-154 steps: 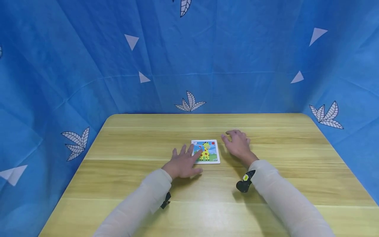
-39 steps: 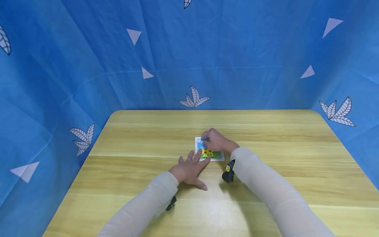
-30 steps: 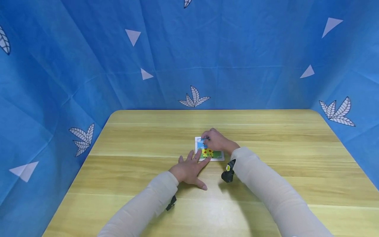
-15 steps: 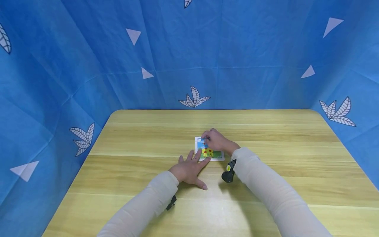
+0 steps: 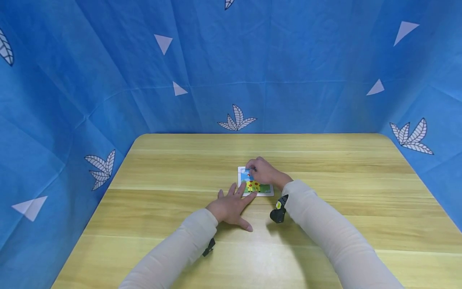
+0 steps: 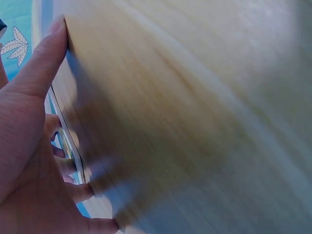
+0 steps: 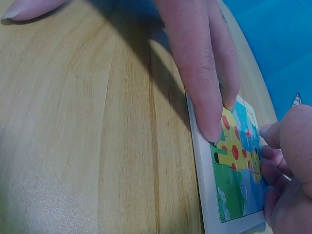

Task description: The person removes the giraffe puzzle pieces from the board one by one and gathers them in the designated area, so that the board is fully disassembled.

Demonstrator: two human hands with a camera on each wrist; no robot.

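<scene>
A white-framed giraffe jigsaw puzzle (image 5: pixel 266 194) lies flat on the table. My left hand (image 5: pixel 231 207) is spread at its lower left, fingertips on the frame and picture and thumb out on the wood. The right wrist view shows two left-hand fingers (image 7: pixel 200 73) pressing the near edge. Over the puzzle's upper part, my right hand (image 5: pixel 265 171) has curled fingers and pinches a small puzzle piece, mostly hidden by the fingers. The right fingertips (image 7: pixel 270 130) sit along the far edge by the giraffe's head. In the left wrist view, the puzzle shows only as a thin edge behind the fingers.
The wooden table (image 5: pixel 162 168) has rounded back corners. A blue cloth (image 5: pixel 306 60) with white triangles and leaf prints hangs behind it and at both sides. A black wrist camera (image 5: pixel 278 209) sits under the right cuff, its shadow falling on the wood.
Since the oldest frame, my right hand has moved left from the table onto the puzzle's top, and my left hand toward its lower edge. The blue piece, earlier tilted up in my right fingers, now sits lower.
</scene>
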